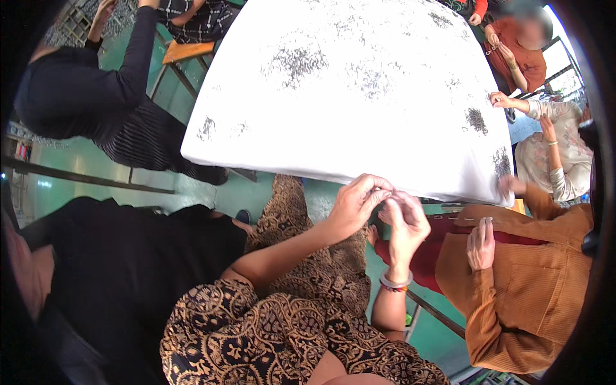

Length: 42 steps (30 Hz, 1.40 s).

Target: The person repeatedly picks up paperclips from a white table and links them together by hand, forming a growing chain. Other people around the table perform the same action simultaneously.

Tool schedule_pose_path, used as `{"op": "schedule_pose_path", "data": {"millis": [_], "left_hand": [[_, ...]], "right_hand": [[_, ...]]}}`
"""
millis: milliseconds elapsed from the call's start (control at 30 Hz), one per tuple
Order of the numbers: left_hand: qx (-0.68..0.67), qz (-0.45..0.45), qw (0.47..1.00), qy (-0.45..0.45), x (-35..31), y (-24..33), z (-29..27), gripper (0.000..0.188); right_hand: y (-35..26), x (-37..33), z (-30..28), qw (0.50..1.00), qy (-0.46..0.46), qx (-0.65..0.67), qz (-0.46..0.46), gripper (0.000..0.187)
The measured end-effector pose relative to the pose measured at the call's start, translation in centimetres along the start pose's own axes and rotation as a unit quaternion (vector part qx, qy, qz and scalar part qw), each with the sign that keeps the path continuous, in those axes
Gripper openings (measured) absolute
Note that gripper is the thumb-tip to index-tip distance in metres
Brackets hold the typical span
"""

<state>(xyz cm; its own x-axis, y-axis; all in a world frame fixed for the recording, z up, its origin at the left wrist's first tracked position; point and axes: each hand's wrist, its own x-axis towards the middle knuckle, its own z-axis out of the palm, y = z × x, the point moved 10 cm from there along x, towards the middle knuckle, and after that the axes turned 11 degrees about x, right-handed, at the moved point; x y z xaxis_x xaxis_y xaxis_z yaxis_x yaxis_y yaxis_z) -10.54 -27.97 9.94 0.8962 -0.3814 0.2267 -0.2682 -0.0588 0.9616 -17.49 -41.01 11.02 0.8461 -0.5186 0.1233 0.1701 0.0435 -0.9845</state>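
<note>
Fingertips (387, 193) pinched, left hand (355, 208) and right hand (407, 224) meet by the white table (410, 154); whether they grip anything, I can't tell from here.

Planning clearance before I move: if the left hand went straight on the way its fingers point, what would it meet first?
Most likely the right hand: its fingers sit just ahead of the left hand. Whether they already touch is hard to tell.
</note>
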Motion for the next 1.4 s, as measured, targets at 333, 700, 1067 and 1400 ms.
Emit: {"op": "schedule_pose_path", "data": {"millis": [333,700,1067,1400], "left_hand": [[0.025,-0.017,0.999,-0.018,-0.6,0.6,-0.4,0.008],[0.022,0.082,0.996,0.024,-1.6,1.6,-0.4,0.014],[-0.015,0.071,0.997,-0.020,-0.5,3.0,0.3,0.014],[0.038,0.080,0.994,-0.066,-0.1,2.6,0.1,0.011]], "right_hand": [[6.7,13.9,7.1,0.861,-0.244,-0.384,-0.226,0.028],[7.0,12.7,1.3,0.969,-0.176,-0.172,0.006,0.011],[-7.2,0.7,2.3,0.931,-0.286,-0.225,0.005,0.008],[-9.9,1.5,4.0,0.923,-0.218,-0.281,-0.149,0.015]]}}
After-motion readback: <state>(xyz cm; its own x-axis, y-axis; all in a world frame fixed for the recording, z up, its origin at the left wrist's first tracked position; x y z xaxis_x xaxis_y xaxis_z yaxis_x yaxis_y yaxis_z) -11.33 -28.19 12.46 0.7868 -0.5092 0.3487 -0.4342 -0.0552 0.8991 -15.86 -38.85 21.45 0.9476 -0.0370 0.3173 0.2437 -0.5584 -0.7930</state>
